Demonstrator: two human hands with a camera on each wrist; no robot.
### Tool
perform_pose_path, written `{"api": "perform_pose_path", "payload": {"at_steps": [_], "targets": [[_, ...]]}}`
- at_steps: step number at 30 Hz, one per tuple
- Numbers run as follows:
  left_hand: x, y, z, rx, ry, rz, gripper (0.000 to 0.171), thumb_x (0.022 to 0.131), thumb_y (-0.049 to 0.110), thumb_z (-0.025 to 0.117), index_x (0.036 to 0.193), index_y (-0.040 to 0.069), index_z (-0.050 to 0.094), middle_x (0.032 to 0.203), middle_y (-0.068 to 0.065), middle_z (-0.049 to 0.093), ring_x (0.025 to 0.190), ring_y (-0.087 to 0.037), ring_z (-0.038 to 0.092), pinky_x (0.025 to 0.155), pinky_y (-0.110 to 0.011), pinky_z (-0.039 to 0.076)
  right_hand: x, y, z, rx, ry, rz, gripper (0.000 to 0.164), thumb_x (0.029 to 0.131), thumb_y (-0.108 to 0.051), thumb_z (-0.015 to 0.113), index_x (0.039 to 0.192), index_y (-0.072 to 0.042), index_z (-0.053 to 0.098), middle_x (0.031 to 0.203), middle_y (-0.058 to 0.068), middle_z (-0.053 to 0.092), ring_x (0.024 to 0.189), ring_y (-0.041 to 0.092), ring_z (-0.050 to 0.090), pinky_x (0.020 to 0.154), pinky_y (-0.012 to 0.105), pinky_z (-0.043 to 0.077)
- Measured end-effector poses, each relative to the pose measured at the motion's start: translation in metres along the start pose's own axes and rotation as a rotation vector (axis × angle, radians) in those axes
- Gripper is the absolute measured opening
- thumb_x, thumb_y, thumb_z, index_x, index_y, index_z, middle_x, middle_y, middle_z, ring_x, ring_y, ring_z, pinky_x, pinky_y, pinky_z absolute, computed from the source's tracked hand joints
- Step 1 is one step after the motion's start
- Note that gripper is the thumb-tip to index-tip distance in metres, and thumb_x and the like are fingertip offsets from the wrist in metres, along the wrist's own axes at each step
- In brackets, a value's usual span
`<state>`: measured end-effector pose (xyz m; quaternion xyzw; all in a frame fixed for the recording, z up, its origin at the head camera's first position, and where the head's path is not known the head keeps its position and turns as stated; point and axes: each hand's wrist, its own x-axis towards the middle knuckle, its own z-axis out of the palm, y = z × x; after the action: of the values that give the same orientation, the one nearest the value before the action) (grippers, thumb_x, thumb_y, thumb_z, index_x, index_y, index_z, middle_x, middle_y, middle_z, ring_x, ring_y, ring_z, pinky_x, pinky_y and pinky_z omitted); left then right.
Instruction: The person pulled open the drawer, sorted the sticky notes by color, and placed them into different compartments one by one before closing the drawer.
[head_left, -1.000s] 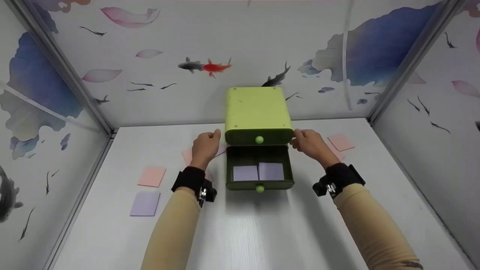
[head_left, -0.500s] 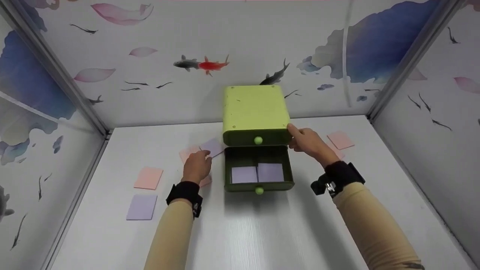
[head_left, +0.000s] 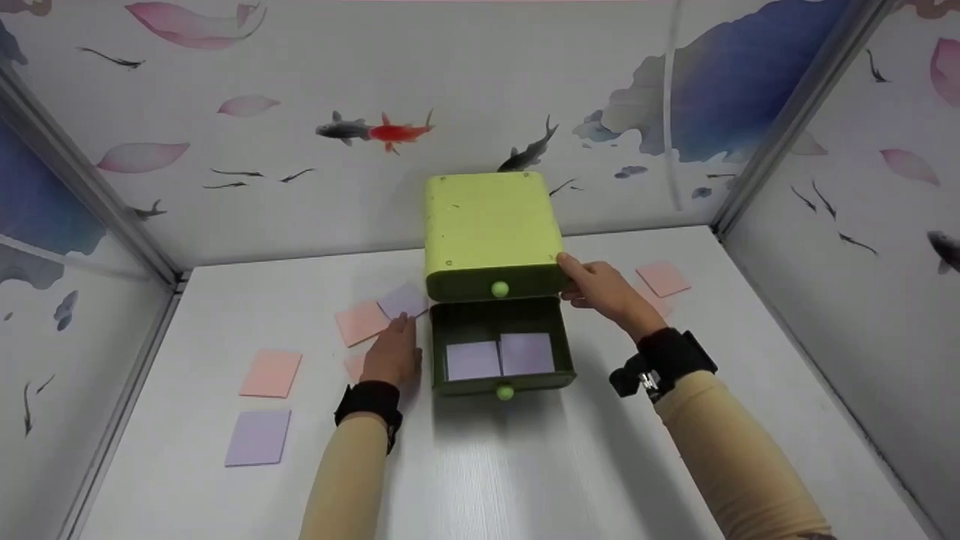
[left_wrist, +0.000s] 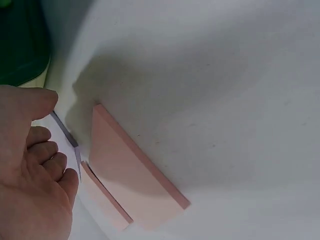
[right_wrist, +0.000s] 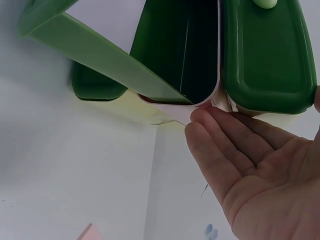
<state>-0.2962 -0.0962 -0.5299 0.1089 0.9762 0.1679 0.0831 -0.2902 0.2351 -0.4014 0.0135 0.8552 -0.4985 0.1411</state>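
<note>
A light-green chest of drawers (head_left: pixel 491 221) stands against the back wall with its middle drawer (head_left: pixel 504 322) pulled out. Inside lie two lilac sticky-note pads (head_left: pixel 472 361). To the chest's left, my left hand (head_left: pixel 388 352) reaches low over the table, fingers loosely bent. Its fingertips are at the near edge of a lilac pad (head_left: pixel 401 301); contact with it is unclear. In the left wrist view, pink pads (left_wrist: pixel 125 165) lie beside that hand. My right hand (head_left: pixel 604 292) rests on the chest's right side, fingers (right_wrist: pixel 225 135) nearly straight and thumb at the upper corner.
A pink pad (head_left: pixel 271 373) and a lilac pad (head_left: pixel 259 439) lie at the table's left. Another pink pad (head_left: pixel 663 278) lies to the right of the chest, overlapping a second one. Patterned walls (head_left: pixel 337 202) enclose the back and sides.
My left hand has left the chest's left side and come down toward the lilac pad. My right hand has stayed by the chest's right side, thumb now at its corner. The view has shifted.
</note>
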Motion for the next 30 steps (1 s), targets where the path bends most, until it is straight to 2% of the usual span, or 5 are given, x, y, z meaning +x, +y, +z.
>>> {"api": "perform_pose_path", "payload": {"at_steps": [5,13,20,26,30], "targets": [[-0.007,-0.004,0.010,0.108,0.090,0.040,0.055,0.098,0.015,0.058,0.145,-0.005,0.038,0.152,-0.022,0.039,0.141,-0.035,0.038,0.116,-0.043,0.031,0.001,-0.001,0.004,-0.012,0.003,-0.024,0.077,0.097,-0.063,0.037,0.125,0.006,0.057,0.120,0.023,0.062,0.113,0.030,0.062,0.100,0.042,0.049],[-0.009,0.003,0.013,0.212,0.199,0.019,0.051,0.096,0.021,0.061,0.140,-0.001,0.047,0.131,-0.020,0.056,0.121,-0.033,0.056,0.100,-0.042,0.047,0.000,0.000,0.000,-0.003,0.015,-0.015,0.076,0.097,-0.063,0.037,0.125,0.006,0.057,0.121,0.023,0.062,0.113,0.031,0.061,0.101,0.043,0.049],[-0.020,0.006,0.003,0.304,0.151,0.007,0.036,0.097,0.022,0.060,0.122,-0.003,0.061,0.113,-0.019,0.060,0.104,-0.033,0.060,0.090,-0.041,0.051,0.001,0.000,-0.001,0.015,0.007,-0.003,0.077,0.097,-0.063,0.038,0.127,0.007,0.055,0.123,0.025,0.061,0.116,0.033,0.059,0.103,0.044,0.047],[-0.021,0.008,-0.009,0.273,0.054,-0.010,0.024,0.096,0.018,0.061,0.101,-0.004,0.070,0.098,-0.018,0.064,0.091,-0.032,0.063,0.077,-0.044,0.055,0.000,0.000,-0.001,0.024,-0.005,-0.004,0.078,0.099,-0.061,0.036,0.131,0.008,0.052,0.128,0.026,0.059,0.120,0.034,0.058,0.104,0.045,0.046],[-0.019,0.001,-0.009,0.225,0.067,-0.019,0.016,0.092,0.011,0.065,0.099,-0.001,0.072,0.096,-0.017,0.066,0.090,-0.032,0.065,0.076,-0.045,0.056,-0.001,0.000,0.000,0.037,-0.017,-0.015,0.078,0.098,-0.061,0.036,0.130,0.009,0.052,0.129,0.027,0.057,0.122,0.035,0.057,0.104,0.045,0.046]]}}
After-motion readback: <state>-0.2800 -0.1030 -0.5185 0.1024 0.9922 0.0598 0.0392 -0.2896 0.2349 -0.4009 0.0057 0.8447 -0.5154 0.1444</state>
